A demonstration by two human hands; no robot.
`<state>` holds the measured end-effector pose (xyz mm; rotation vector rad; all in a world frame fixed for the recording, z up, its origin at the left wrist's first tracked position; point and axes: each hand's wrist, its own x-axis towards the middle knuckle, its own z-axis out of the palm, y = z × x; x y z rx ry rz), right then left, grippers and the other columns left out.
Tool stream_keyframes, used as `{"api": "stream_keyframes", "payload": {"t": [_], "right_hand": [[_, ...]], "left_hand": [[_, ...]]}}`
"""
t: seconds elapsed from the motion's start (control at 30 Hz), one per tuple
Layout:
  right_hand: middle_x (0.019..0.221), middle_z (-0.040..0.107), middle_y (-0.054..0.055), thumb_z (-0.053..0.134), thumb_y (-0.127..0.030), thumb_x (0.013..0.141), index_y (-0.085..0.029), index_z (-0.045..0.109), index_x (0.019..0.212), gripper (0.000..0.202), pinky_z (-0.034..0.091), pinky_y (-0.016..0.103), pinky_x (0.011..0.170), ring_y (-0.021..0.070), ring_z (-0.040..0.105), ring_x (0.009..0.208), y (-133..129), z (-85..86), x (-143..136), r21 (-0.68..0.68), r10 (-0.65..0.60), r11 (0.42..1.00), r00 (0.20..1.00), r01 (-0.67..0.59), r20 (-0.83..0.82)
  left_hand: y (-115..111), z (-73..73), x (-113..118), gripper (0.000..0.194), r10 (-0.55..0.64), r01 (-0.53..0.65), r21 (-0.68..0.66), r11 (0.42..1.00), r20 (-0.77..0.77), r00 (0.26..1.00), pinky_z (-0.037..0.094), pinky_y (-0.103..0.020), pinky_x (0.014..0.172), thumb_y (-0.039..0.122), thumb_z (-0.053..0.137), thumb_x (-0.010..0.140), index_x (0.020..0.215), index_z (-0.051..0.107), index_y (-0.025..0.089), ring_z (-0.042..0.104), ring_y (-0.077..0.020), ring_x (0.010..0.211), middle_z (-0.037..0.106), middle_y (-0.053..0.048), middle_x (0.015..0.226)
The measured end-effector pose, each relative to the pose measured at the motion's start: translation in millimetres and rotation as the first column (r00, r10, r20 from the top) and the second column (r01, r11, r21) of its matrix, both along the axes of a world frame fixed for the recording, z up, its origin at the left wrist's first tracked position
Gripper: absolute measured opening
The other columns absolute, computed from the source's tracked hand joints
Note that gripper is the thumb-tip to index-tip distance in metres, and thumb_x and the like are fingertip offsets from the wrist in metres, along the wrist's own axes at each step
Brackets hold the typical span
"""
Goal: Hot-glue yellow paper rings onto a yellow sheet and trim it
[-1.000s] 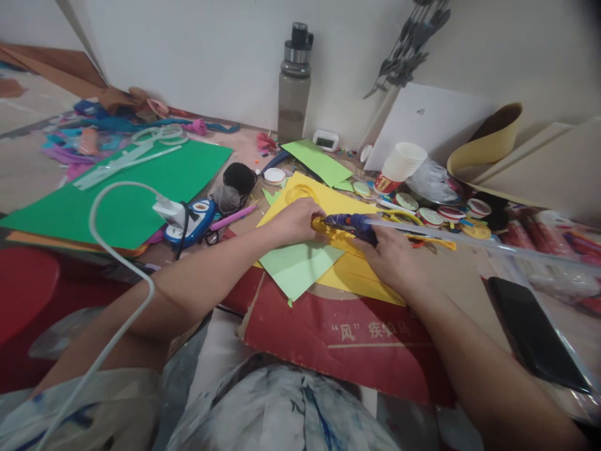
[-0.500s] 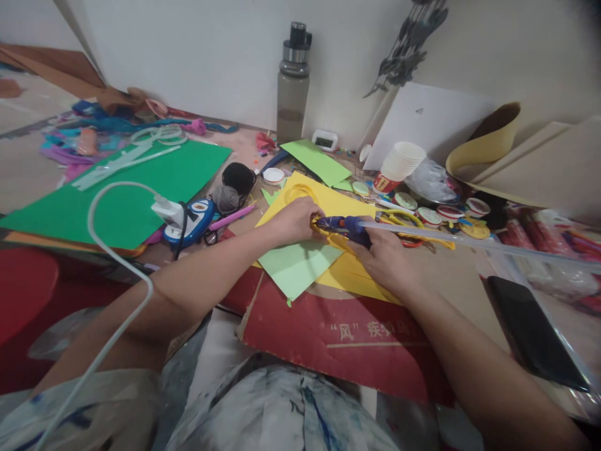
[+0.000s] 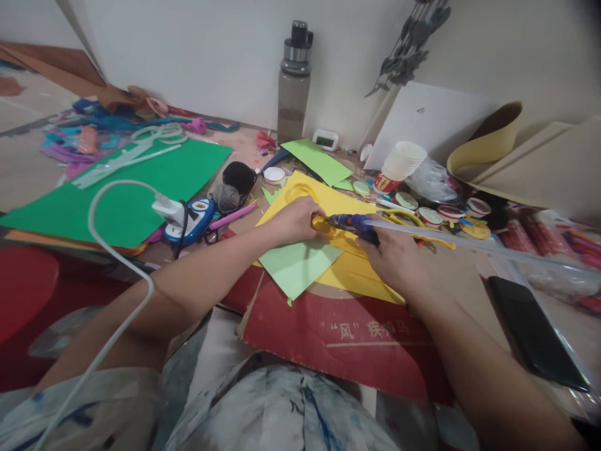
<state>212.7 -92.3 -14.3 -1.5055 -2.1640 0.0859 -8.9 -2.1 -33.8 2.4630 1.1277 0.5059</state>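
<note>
My right hand is wrapped round a blue hot glue gun, with a long clear glue stick running out of its back to the right. The gun's nozzle points left, close to a small curved yellow piece pinched in my left hand. That piece's full shape is hidden by the fingers. Under both hands lie a yellow paper sheet and a pale green paper, on a red cardboard sheet.
Green paper spreads on the left beside a blue device with a white cable. A water bottle and small clock stand at the back. Stacked paper cups and a black phone are on the right.
The glue gun in my right hand has shifted slightly right, its nozzle drawing back from the yellow piece, more of which shows now. My left hand stays nearly in place.
</note>
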Motion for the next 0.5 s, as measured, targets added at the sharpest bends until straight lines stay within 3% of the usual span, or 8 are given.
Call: {"api": "stream_keyframes", "payload": {"t": [0.17, 0.5], "right_hand": [[0.099, 0.069, 0.013, 0.051, -0.026, 0.091, -0.02, 0.06, 0.108, 0.02, 0.05, 0.041, 0.078, 0.029, 0.065, 0.089, -4.5, 4.5, -3.4, -0.014, -0.011, 1.0, 1.0, 0.011, 0.02], [0.108, 0.07, 0.013, 0.052, -0.027, 0.092, -0.022, 0.058, 0.114, 0.024, 0.05, 0.042, 0.086, 0.0299, 0.066, 0.099, 2.4, -3.8, -7.4, -0.054, 0.027, 0.998, 0.999, -0.028, -0.021]], "left_hand": [[-0.4, 1.9, 0.7, 0.043, -0.006, 0.007, -0.013, 1.0, 0.014, 1.0, 0.045, -0.034, 0.074, 0.043, 0.084, 0.066, 0.099, 0.079, 0.016, 0.061, -0.0252, 0.085, 0.07, -0.009, 0.089], [5.9, -5.7, 1.5, 0.037, -0.022, 0.022, 0.032, 0.999, -0.015, 1.0, 0.043, -0.032, 0.07, 0.043, 0.083, 0.067, 0.092, 0.079, 0.016, 0.061, -0.0232, 0.08, 0.069, -0.007, 0.082]]}}
